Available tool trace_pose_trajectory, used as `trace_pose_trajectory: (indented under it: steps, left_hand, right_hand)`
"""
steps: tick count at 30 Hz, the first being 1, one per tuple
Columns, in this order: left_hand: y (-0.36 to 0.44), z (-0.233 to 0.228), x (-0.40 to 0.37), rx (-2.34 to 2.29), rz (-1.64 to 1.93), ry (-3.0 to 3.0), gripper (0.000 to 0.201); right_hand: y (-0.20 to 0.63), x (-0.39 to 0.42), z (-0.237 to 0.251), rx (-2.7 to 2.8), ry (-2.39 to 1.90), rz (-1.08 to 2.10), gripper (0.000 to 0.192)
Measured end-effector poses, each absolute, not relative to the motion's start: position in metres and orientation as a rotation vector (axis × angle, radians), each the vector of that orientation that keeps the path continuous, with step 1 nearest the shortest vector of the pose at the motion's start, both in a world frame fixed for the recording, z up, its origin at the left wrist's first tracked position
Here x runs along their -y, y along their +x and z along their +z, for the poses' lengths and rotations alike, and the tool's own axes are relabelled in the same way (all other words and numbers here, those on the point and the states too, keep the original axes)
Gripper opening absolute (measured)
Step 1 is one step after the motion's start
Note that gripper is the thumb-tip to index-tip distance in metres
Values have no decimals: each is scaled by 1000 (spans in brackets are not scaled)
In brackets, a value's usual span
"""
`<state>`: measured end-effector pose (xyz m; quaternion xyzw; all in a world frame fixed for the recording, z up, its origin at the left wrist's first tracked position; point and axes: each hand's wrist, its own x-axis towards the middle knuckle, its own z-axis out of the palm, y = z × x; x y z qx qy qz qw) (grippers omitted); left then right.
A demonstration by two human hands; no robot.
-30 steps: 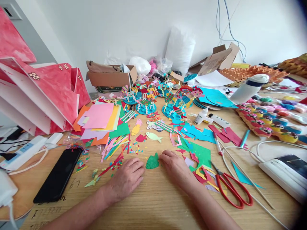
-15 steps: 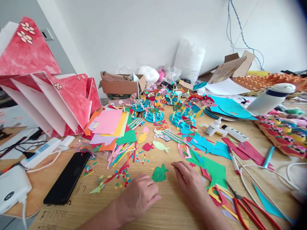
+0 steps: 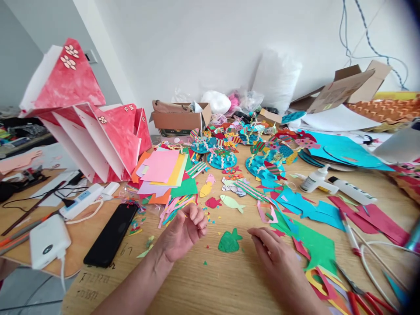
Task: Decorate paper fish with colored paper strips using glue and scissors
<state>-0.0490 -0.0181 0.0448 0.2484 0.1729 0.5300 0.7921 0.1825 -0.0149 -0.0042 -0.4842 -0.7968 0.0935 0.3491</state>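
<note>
A green paper fish (image 3: pixel 229 241) lies flat on the wooden table between my hands. My left hand (image 3: pixel 184 229) is raised to the left of it, palm turned partly up and fingers curled inward. Whether a small piece sits inside those fingers is hidden. To the fish's right, my right hand (image 3: pixel 274 249) rests low over the table, its fingers loosely extended and close together, apart from the fish. Beyond the green fish lie a pale green paper fish (image 3: pixel 232 203), a red paper fish (image 3: pixel 213 202) and a yellow paper fish (image 3: pixel 205 189). Small confetti bits lie near my left hand.
A black phone (image 3: pixel 110 235) and a white power strip (image 3: pixel 82 201) lie at left. Coloured paper sheets (image 3: pixel 160 167) stand behind my left hand. Red-handled scissors (image 3: pixel 359 291), green paper scraps (image 3: pixel 316 243) and a glue bottle (image 3: pixel 314 180) are at right. Decorated blue discs (image 3: pixel 222 161) fill the back.
My left hand has lifted and turned from palm down to palm partly up, uncovering scattered bits. My right hand stays beside the green fish. The view has swung slightly left.
</note>
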Motion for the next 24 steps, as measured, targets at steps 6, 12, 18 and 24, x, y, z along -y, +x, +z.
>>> trace_pose_trajectory:
  steps: [6,12,18,24]
  left_hand:
    - [-37,45,19,-202,1042,519,43]
    - [-20,50,23,-272,973,597,70]
    - [-10,48,28,-313,941,642,73]
    - [-7,47,30,-266,938,630,69]
  right_hand:
    - [176,35,39,1994,-1155,279,11]
    - [134,51,95,1987,-903,543,13]
    - [106,42,86,1994,-906,423,15]
    - [107,44,78,1991,-883,324,14]
